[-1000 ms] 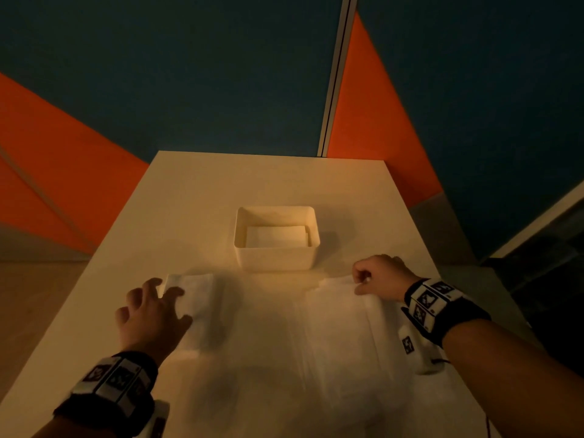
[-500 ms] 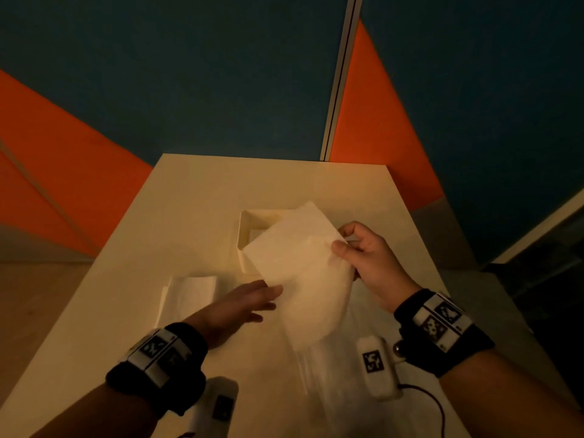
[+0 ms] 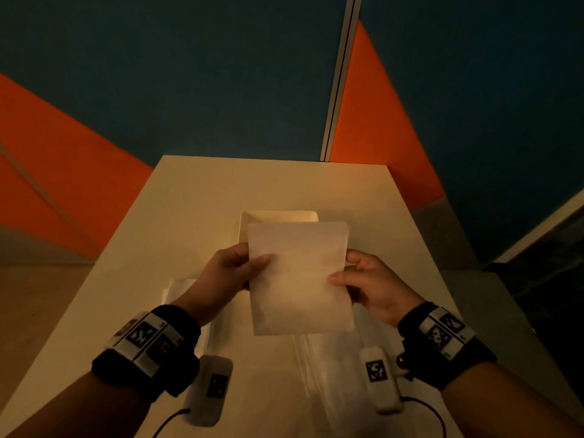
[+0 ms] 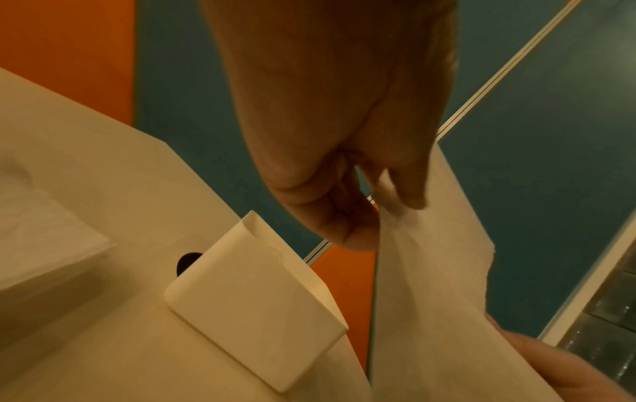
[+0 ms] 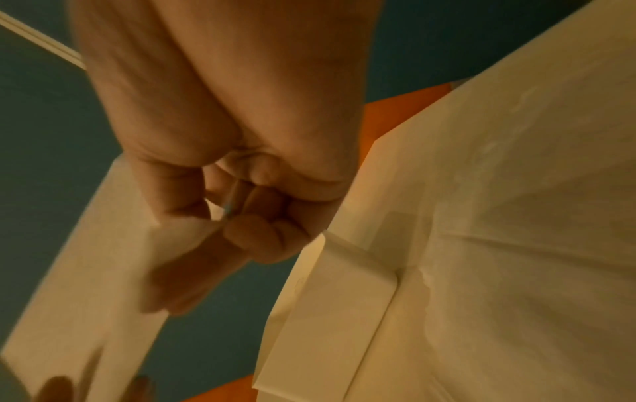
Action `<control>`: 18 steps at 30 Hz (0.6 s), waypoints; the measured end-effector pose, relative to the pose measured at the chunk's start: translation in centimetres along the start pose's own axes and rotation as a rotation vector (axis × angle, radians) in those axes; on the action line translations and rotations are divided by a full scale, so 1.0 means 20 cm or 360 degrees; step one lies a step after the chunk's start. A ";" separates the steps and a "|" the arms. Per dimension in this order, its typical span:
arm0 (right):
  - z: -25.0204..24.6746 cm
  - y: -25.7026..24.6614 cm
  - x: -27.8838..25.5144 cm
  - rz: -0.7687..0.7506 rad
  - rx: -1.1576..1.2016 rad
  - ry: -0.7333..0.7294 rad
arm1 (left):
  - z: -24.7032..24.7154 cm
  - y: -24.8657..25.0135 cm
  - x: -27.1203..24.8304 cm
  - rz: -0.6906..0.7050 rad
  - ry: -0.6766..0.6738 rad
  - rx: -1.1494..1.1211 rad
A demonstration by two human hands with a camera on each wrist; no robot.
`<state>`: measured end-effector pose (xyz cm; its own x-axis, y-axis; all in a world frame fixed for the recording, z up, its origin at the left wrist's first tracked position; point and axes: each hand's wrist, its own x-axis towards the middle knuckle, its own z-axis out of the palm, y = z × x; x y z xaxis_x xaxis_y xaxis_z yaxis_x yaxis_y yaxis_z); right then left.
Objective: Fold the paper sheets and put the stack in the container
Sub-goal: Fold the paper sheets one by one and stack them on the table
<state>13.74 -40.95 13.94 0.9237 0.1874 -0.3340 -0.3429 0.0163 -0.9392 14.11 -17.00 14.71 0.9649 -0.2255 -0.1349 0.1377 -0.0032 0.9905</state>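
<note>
Both hands hold one pale paper sheet (image 3: 298,276) upright above the table, in front of the white container (image 3: 278,216), whose front it hides. My left hand (image 3: 252,263) pinches the sheet's left edge, thumb on the near face. At the right edge my right hand (image 3: 347,270) pinches it the same way. In the left wrist view the left hand (image 4: 389,217) pinches the sheet (image 4: 430,272) beside the container (image 4: 254,299). In the right wrist view the right hand (image 5: 223,217) pinches the sheet's (image 5: 86,272) edge.
A folded paper stack (image 3: 177,289) lies on the table at the left, partly behind my left forearm; it also shows as folded paper (image 4: 45,244). More pale flat sheets (image 3: 316,358) lie below the held one. The table's edges (image 3: 442,279) drop off on both sides.
My right hand lifted the top sheet off the flat pile. The left hand left the folded stack, crossed over and took the sheet's left edge. The sheet is now squared between both hands.
</note>
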 end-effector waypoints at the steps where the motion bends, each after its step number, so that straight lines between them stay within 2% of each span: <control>1: 0.00 0.01 0.00 0.0012 0.0076 0.0017 | -0.01 0.00 0.00 -0.0031 -0.0065 -0.0007; 5: 0.00 0.03 0.01 0.0006 0.0270 0.0107 | -0.05 -0.02 -0.02 -0.0229 -0.0377 -0.0205; 9: 0.00 0.03 0.01 0.0005 0.0200 0.0035 | -0.07 -0.02 -0.03 -0.0418 -0.0469 -0.0415; 14: 0.05 0.01 0.01 -0.0017 0.0072 -0.0183 | -0.05 0.02 -0.03 -0.0470 -0.0699 -0.0142; 18: 0.10 0.00 0.02 -0.0037 -0.0154 -0.0218 | -0.04 -0.02 -0.02 -0.0474 -0.0668 0.0050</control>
<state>13.81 -38.95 13.87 0.8970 0.3203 -0.3047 -0.2980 -0.0710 -0.9519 13.80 -16.17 14.40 0.7109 -0.5818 -0.3951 0.3801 -0.1549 0.9119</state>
